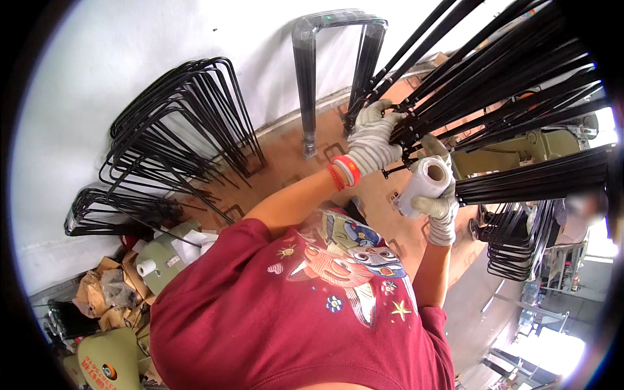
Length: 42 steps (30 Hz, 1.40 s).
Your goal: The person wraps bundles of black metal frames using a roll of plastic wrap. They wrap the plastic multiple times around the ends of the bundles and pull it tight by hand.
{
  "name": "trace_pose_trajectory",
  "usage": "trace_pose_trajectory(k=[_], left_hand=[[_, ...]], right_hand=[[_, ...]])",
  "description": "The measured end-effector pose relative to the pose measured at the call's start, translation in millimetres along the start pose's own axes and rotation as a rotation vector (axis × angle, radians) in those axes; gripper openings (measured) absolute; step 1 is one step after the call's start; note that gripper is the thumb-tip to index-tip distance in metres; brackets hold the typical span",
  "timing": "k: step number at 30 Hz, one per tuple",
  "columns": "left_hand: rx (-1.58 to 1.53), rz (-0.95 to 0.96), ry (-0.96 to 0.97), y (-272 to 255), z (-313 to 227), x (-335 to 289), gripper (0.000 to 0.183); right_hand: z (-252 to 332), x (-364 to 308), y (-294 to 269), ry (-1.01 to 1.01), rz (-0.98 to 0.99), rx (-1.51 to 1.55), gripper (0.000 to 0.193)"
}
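Observation:
My right hand (441, 211), in a pale work glove, grips a roll of clear stretch film (417, 192). The roll is tilted, with its brown cardboard core showing at the upper end. Just to the left, my left hand (376, 138), in a striped glove, is closed around the near ends of a bundle of long black metal tubes (481, 84). Small fittings stick out from those tube ends. The bundle fans out toward the upper right, and part of my left fingers is hidden behind it.
Black bent-tube frames (188, 110) lean on the white wall at left. One wrapped bundle of frames (305, 71) stands at the wall. More frames (517, 244) are at right, near another person (575, 221). Cardboard boxes (107, 286) and an olive-green machine (107, 357) sit lower left.

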<state>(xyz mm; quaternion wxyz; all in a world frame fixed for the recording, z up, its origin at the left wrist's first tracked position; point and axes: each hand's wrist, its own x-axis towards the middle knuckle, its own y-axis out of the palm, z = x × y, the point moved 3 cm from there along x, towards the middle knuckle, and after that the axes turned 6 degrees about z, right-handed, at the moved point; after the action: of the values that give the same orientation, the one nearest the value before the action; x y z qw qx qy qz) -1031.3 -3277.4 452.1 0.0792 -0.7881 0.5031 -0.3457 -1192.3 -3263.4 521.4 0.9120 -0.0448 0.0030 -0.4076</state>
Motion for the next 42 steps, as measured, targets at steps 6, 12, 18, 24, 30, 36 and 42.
trace_pose_trajectory(k=[6,12,18,24,30,36,42], left_hand=[[0.107,-0.057,0.023,-1,-18,-12,0.057],[-0.050,-0.024,-0.065,-11,-36,-26,0.050],[-0.110,-0.096,0.092,-15,-38,-37,0.050],[-0.301,0.021,0.209,-8,-33,-45,0.050],[-0.442,0.064,0.293,-9,-31,-53,0.050],[-0.445,0.161,0.366,-24,-28,-57,0.042],[-0.619,0.099,0.334,-23,-25,-54,0.028]], right_hand=[[4,0,6,0.023,0.004,-0.042,0.066],[1,-4,7,-0.024,-0.067,-0.003,0.070],[-7,-6,-9,0.039,-0.034,0.041,0.081],[-5,-17,-25,-0.015,0.050,0.134,0.082],[-4,-25,-39,-0.136,0.089,0.164,0.071],[7,-26,-19,-0.160,-0.045,0.265,0.037],[-61,-43,-81,0.312,-0.294,1.015,0.035]])
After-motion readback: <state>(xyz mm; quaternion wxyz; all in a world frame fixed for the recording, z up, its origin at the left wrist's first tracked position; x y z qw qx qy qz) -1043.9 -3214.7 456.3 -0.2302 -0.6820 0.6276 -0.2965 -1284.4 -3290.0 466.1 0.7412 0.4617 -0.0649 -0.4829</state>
